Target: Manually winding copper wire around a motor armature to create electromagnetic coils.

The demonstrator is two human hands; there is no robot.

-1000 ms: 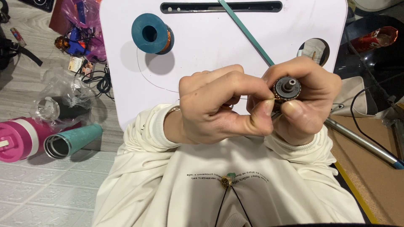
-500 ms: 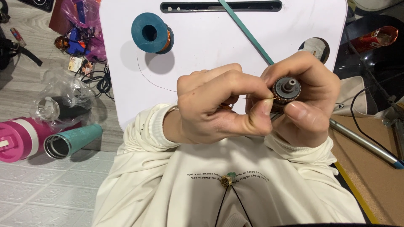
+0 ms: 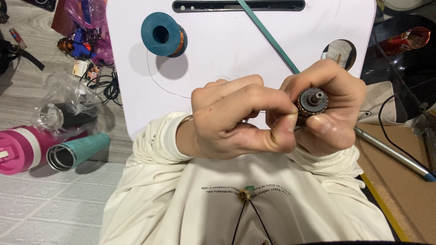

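Right hand [image 3: 329, 115] grips a small motor armature [image 3: 311, 102] above the white lap table [image 3: 227, 59] — copper-wound, dark steel shaft facing up — while left hand [image 3: 236, 120] pinches fine wire beside it

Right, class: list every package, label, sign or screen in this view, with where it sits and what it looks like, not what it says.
Small printed card or label: on the floor at upper left, beside black cables, rectangular, white with red and dark patches.
Purple plastic bag: top left, crumpled, glossy.
Clear plastic bag: left, above the pink bottle, crumpled, see-through.
Red shiny wrapper: top right, crinkled foil.
Line of print on the cream sweatshirt: across the chest, small and dark.
No screens or signs.
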